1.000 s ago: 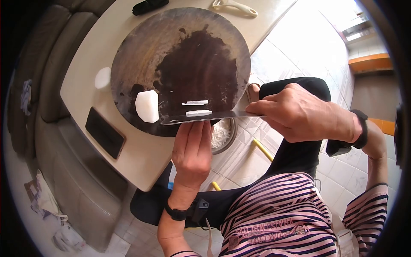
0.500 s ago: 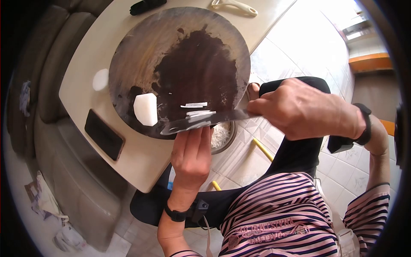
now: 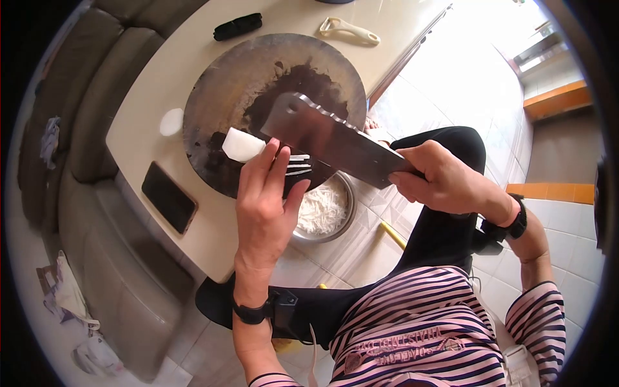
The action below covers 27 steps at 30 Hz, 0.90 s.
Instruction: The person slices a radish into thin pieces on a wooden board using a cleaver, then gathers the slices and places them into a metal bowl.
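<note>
My right hand (image 3: 438, 177) is wrapped round the handle of a broad cleaver (image 3: 335, 138), its blade raised over the right part of the round chopping board (image 3: 216, 84). Fingers apart, my left hand (image 3: 264, 206) reaches over the board's near edge, with its fingertips at the right end of a white, peeled vegetable piece (image 3: 242, 145). A few thin white strips (image 3: 298, 165) lie just right of those fingers, partly under the blade. Below the board's near right edge, a metal bowl (image 3: 351, 209) holds many white shreds (image 3: 322, 208).
On the table (image 3: 151, 106) are a phone (image 3: 169, 197) at the left, a white round slice (image 3: 171, 122), a black object (image 3: 238, 26) and a cream peeler (image 3: 350, 30) at the far side. A grey sofa (image 3: 122, 258) stands at the left.
The cleaver has risen off the strips and its blade has swung away from me. My left hand has moved left to the white piece, which now lies tilted. More of the bowl shows.
</note>
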Motion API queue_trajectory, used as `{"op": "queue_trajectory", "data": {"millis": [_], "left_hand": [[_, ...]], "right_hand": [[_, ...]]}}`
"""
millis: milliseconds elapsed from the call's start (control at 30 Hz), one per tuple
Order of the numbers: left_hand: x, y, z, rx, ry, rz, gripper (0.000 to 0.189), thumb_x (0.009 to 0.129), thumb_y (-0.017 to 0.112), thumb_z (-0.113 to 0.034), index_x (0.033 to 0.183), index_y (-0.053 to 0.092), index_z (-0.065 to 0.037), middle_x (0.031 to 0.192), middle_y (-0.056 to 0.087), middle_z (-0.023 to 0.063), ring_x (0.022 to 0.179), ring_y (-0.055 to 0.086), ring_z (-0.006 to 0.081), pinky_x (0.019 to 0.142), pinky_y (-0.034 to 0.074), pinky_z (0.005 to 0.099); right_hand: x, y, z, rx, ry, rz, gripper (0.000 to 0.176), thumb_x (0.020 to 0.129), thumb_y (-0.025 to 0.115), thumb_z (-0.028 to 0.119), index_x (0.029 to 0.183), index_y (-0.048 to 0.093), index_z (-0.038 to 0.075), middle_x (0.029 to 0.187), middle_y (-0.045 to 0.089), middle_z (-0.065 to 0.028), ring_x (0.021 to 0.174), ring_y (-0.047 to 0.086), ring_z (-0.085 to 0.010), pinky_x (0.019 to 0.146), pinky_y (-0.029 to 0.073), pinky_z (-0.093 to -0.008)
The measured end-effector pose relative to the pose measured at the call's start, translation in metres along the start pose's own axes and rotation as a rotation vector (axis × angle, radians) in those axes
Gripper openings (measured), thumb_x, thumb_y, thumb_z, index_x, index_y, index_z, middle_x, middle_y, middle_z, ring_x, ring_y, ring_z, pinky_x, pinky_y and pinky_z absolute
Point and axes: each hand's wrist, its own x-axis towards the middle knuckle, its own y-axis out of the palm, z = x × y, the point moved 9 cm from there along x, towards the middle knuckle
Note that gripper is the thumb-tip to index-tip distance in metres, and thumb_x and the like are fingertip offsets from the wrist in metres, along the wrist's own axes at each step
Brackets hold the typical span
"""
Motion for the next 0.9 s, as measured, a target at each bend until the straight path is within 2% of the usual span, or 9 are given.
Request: {"op": "queue_trajectory", "data": {"millis": [33,67,133,300,467,667,800,867,900], "left_hand": [[-0.001,0.007,-0.001,0.056,0.008,0.086,0.040,0.078,0.074,-0.009,0.114,0.061,0.002,0.123,0.059,0.0165,0.116,0.053,0.0364,0.096,0.046,0.0442],[0.000,0.007,-0.002,0.054,0.014,0.076,0.040,0.078,0.074,-0.009,0.114,0.061,0.002,0.123,0.059,0.0165,0.116,0.053,0.0364,0.096,0.046,0.0442],[-0.002,0.019,-0.005,0.176,0.098,0.171,0.045,0.077,0.074,-0.012,0.117,0.060,0.005,0.125,0.057,0.0173,0.115,0.052,0.0335,0.099,0.043,0.0432],[-0.009,0.016,-0.007,0.110,0.102,0.188,0.044,0.078,0.072,-0.012,0.118,0.060,0.002,0.121,0.059,0.0132,0.116,0.052,0.0290,0.099,0.043,0.0403],[-0.008,0.015,-0.018,0.085,0.135,0.148,0.033,0.078,0.070,-0.008,0.109,0.064,-0.002,0.100,0.061,0.0087,0.101,0.057,0.0253,0.087,0.047,0.0375],[-0.023,0.023,-0.029,0.124,0.212,0.037,0.019,0.080,0.064,-0.004,0.099,0.064,-0.003,0.096,0.060,0.0063,0.092,0.058,0.0238,0.080,0.048,0.0364],[-0.035,0.022,-0.033,0.127,0.242,-0.050,0.024,0.072,0.067,0.005,0.095,0.064,-0.002,0.093,0.059,0.0077,0.085,0.058,0.0268,0.073,0.051,0.0372],[-0.039,0.019,-0.033,0.119,0.228,-0.081,0.024,0.074,0.067,0.006,0.096,0.064,-0.002,0.091,0.060,0.0081,0.080,0.060,0.0235,0.069,0.052,0.0337],[-0.040,0.014,-0.023,-0.058,0.071,-0.119,0.022,0.077,0.067,0.006,0.097,0.064,-0.001,0.091,0.062,0.0070,0.078,0.061,0.0204,0.068,0.052,0.0319]], "right_hand": [[-0.002,0.000,-0.002,0.083,-0.006,-0.008,0.027,0.093,0.055,0.011,0.070,0.057,-0.002,0.056,0.053,-0.0009,0.047,0.048,-0.0067,0.044,0.037,-0.0250],[-0.003,-0.001,-0.005,0.074,-0.010,-0.015,0.027,0.093,0.055,0.011,0.070,0.057,-0.002,0.056,0.053,-0.0009,0.047,0.048,-0.0067,0.044,0.037,-0.0250],[-0.003,0.013,-0.020,0.367,0.093,0.134,0.026,0.090,0.059,0.014,0.069,0.057,-0.003,0.055,0.054,-0.0021,0.042,0.048,-0.0067,0.041,0.037,-0.0240],[-0.011,0.031,-0.028,0.710,0.160,0.067,0.027,0.093,0.058,0.013,0.068,0.056,0.002,0.055,0.053,-0.0002,0.041,0.045,-0.0036,0.038,0.035,-0.0194],[-0.024,0.040,-0.033,0.812,0.176,0.048,0.030,0.093,0.059,0.014,0.067,0.056,0.000,0.054,0.051,-0.0006,0.040,0.043,-0.0038,0.038,0.035,-0.0192],[-0.035,0.045,-0.043,0.934,0.145,0.025,0.024,0.094,0.059,0.012,0.074,0.055,0.000,0.057,0.050,-0.0029,0.038,0.039,-0.0045,0.036,0.033,-0.0198],[-0.041,0.048,-0.049,0.993,0.175,-0.009,0.021,0.095,0.058,0.010,0.078,0.057,-0.001,0.057,0.051,-0.0040,0.038,0.039,-0.0048,0.036,0.033,-0.0204],[-0.043,0.054,-0.054,1.051,0.185,0.026,0.020,0.094,0.059,0.013,0.080,0.057,0.000,0.061,0.053,-0.0033,0.041,0.041,-0.0045,0.039,0.035,-0.0206],[-0.045,0.055,-0.054,1.055,0.197,0.028,0.020,0.094,0.059,0.013,0.080,0.057,0.000,0.062,0.053,-0.0032,0.041,0.040,-0.0048,0.039,0.035,-0.0209]]}}
